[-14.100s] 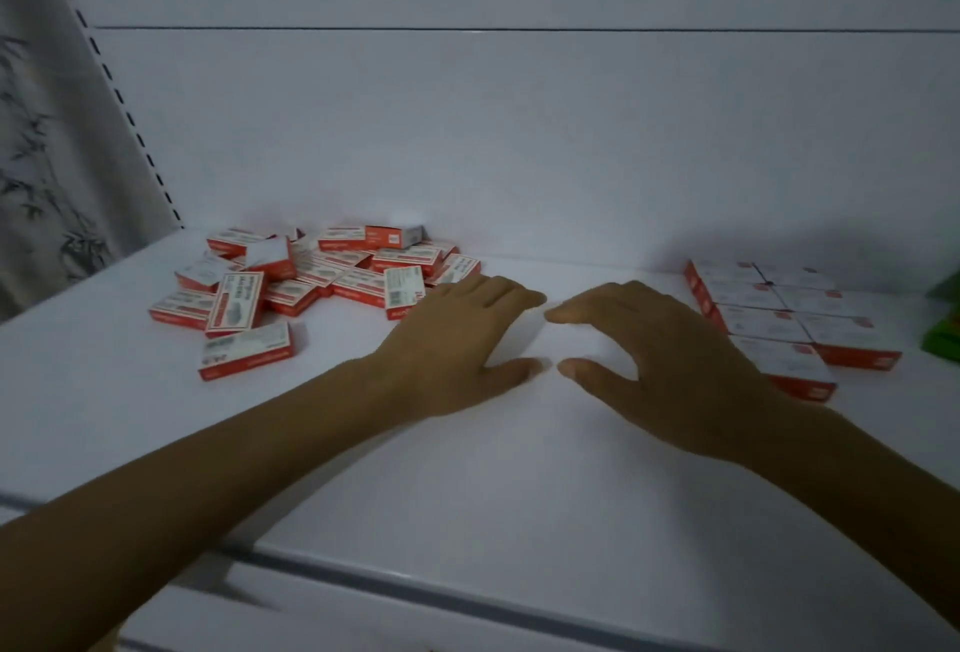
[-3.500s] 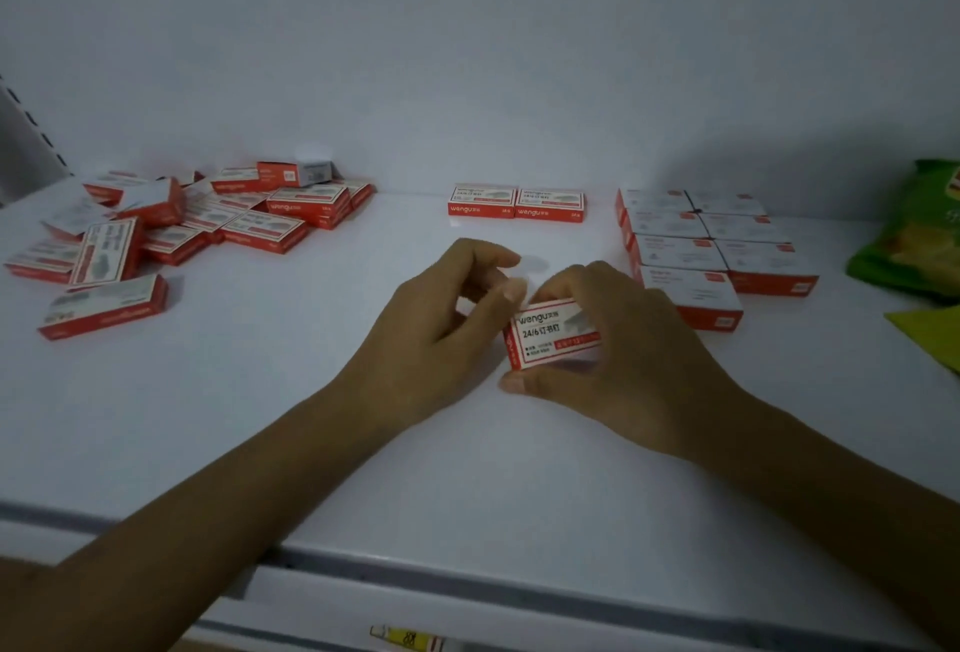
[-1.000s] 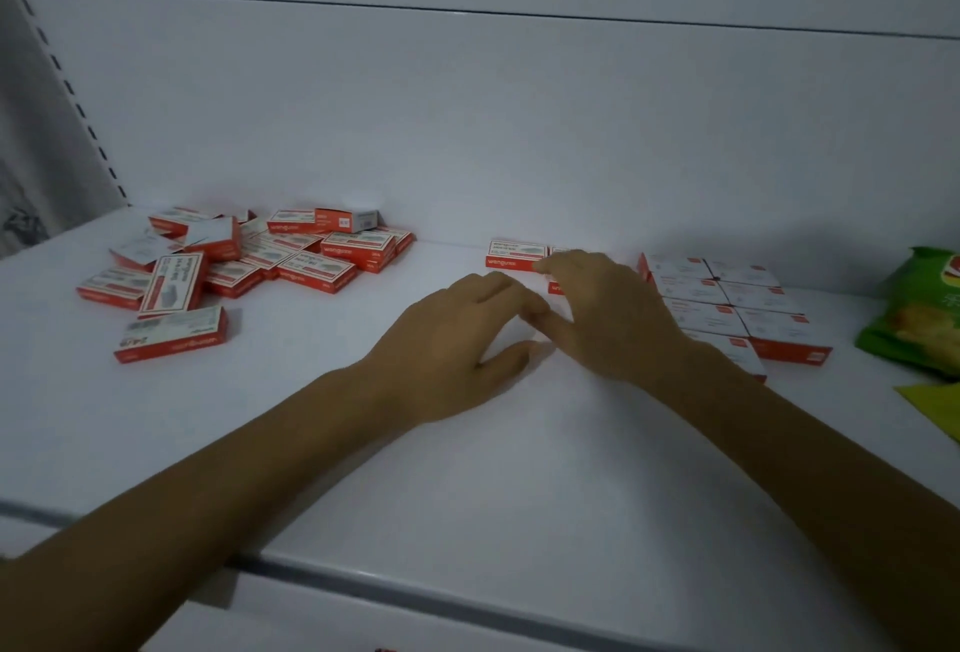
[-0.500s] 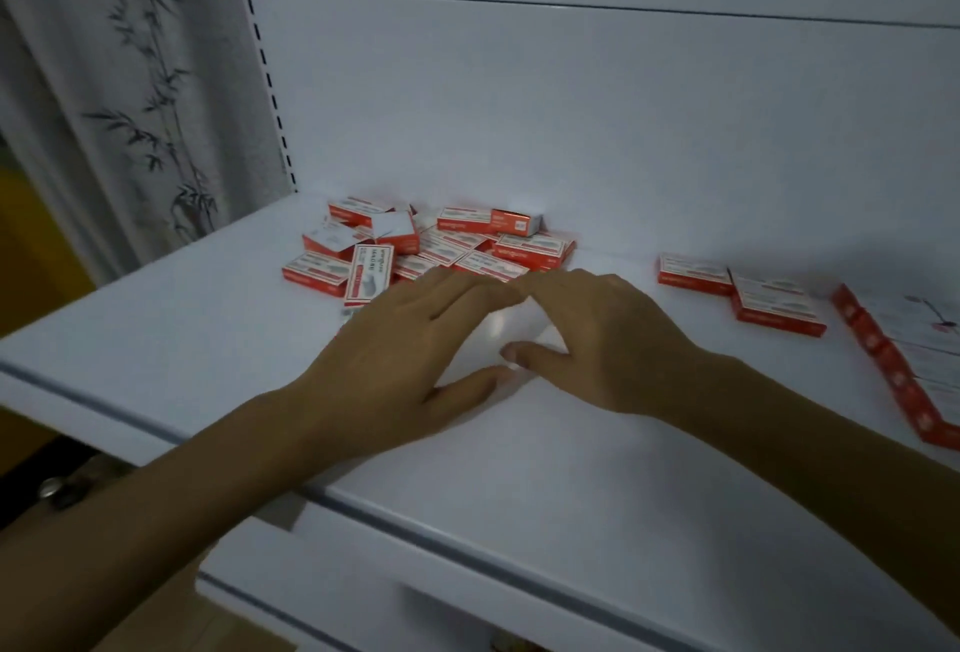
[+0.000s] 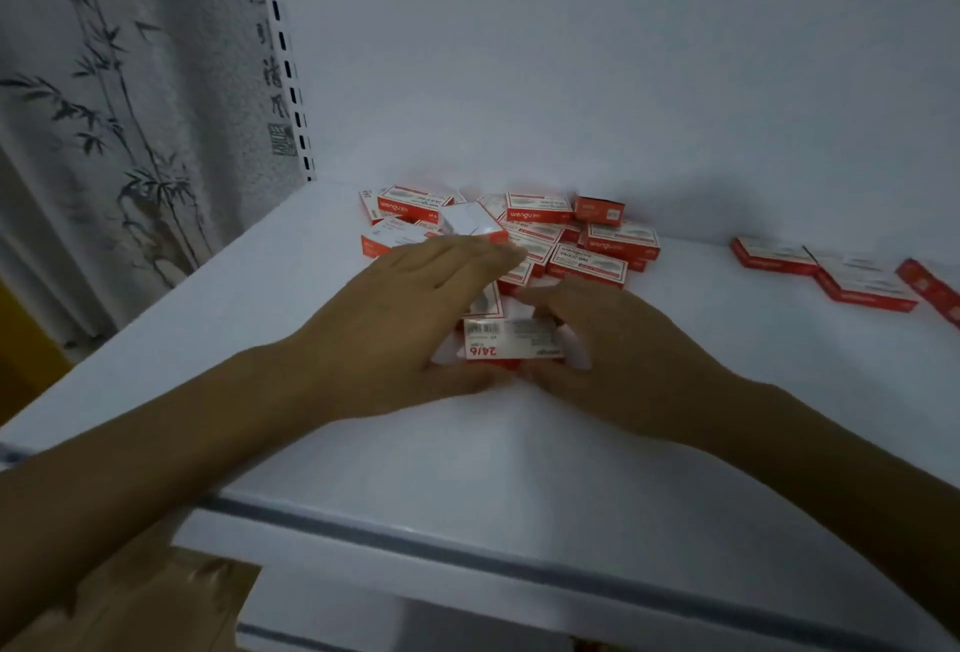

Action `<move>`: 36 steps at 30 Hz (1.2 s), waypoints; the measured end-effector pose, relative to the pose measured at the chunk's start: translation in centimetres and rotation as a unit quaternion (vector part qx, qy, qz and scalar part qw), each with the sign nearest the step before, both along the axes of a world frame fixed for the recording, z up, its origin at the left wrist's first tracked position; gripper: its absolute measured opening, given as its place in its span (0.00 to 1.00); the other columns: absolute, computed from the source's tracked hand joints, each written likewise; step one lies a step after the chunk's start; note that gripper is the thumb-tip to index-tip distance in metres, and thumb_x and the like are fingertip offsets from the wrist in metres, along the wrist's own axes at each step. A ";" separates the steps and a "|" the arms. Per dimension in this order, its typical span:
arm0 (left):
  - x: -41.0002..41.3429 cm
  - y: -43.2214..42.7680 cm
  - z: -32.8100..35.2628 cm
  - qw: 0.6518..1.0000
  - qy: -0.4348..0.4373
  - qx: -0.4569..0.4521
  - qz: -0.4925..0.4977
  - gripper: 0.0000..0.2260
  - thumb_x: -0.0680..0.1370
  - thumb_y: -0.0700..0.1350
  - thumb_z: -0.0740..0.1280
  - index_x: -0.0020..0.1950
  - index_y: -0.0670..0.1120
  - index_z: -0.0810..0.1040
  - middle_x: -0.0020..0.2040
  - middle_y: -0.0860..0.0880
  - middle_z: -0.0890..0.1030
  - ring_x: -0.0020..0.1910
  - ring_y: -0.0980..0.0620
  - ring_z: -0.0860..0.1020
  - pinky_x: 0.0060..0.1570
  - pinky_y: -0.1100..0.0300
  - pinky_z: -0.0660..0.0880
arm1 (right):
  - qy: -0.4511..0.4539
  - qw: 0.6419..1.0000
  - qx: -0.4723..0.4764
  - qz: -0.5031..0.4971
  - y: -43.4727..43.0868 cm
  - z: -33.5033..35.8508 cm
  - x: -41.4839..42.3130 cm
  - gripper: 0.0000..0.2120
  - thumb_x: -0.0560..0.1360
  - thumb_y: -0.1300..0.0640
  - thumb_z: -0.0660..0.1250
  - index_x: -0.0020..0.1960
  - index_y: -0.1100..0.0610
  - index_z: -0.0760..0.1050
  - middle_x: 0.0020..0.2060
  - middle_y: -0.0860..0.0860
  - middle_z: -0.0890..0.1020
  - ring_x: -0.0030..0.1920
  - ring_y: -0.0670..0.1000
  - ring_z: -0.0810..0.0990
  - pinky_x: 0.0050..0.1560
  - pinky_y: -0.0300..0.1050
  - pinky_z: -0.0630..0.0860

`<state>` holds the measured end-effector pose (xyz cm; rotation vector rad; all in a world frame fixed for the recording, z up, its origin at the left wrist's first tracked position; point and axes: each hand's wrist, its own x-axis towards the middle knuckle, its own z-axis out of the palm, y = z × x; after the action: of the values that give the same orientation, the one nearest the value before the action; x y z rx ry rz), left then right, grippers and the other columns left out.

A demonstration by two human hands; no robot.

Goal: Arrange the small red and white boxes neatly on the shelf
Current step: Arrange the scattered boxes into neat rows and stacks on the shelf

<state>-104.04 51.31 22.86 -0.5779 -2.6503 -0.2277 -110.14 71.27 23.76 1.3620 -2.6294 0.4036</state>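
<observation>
**Item inspected:** one staple box (image 5: pixel 511 339), lying flat on the white shelf (image 5: pixel 571 448), just in front of the loose pile of boxes (image 5: pixel 587 246). Its white printed face is up, with the "24/6" marking upside down to the viewer. A red edge faces the front lip of the shelf.

**Handling assessment:** this is a small cardboard carton, judged light and fairly stiff. The smooth printed skin would likely slide readily on the painted shelf. Crushing looks unlikely under a moderate pinch, though the broad faces may dent if squeezed hard. The recommended hold is across the long edges, thumb on the near one and fingers on the far one, which keeps the box square for lining up.

**Left hand** (image 5: pixel 400 334)**:** it lies beside and partly over the box's left end. Its fingers (image 5: pixel 467 256) are straight and close together, stretched past the box toward the front of the pile (the tips are blurred, so contact with the pile cannot be confirmed). The thumb sits low by the near left corner. No grip is evident.

**Right hand** (image 5: pixel 623 360)**:** its fingers (image 5: pixel 566 295) are curled over the far edge and right end of the box, and the thumb is brought in at the near edge. The box appears pinched between them.

**Elsewhere:** a row of placed boxes (image 5: pixel 826 272) lies flat toward the rear of the shelf, well apart to the right of the pile.
</observation>
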 end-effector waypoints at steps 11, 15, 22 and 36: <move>-6.2 2.0 1.8 0.983 0.080 0.080 -0.147 0.37 0.70 0.60 0.68 0.74 0.51 0.56 0.74 0.48 0.63 0.70 0.49 0.65 0.64 0.53 0.65 | 0.163 0.936 -0.252 -0.183 1.3 1.4 0.1 0.22 0.69 0.49 0.69 0.60 0.57 0.74 0.52 0.54 0.77 0.52 0.47 0.72 0.46 0.31 0.74; -6.7 2.4 1.8 0.965 0.123 0.177 -0.152 0.35 0.72 0.59 0.64 0.74 0.50 0.54 0.74 0.51 0.57 0.71 0.53 0.59 0.66 0.54 0.62 | 0.105 0.912 -0.348 -0.188 0.6 2.5 -0.2 0.22 0.69 0.50 0.69 0.61 0.57 0.73 0.53 0.51 0.76 0.52 0.45 0.74 0.45 0.25 0.73; -6.3 1.3 0.4 0.958 0.058 0.241 -0.142 0.32 0.71 0.59 0.63 0.72 0.53 0.57 0.65 0.59 0.65 0.62 0.65 0.62 0.62 0.63 0.61 | -0.367 0.750 -0.519 -0.183 0.2 1.8 -0.3 0.15 0.73 0.48 0.65 0.48 0.59 0.80 0.37 0.59 0.81 0.32 0.54 0.74 0.29 0.42 0.72; -6.7 1.3 -1.1 0.960 0.035 0.250 -0.120 0.31 0.71 0.63 0.63 0.70 0.57 0.60 0.57 0.63 0.69 0.57 0.69 0.64 0.53 0.70 0.60 | -0.430 0.733 -0.486 -0.205 0.4 1.2 -0.1 0.19 0.73 0.42 0.61 0.46 0.57 0.80 0.29 0.55 0.76 0.26 0.49 0.70 0.25 0.39 0.67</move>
<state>-110.75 52.58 21.74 -0.7119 -2.3158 -0.8973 -110.25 71.70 24.99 0.1920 -2.3191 2.3211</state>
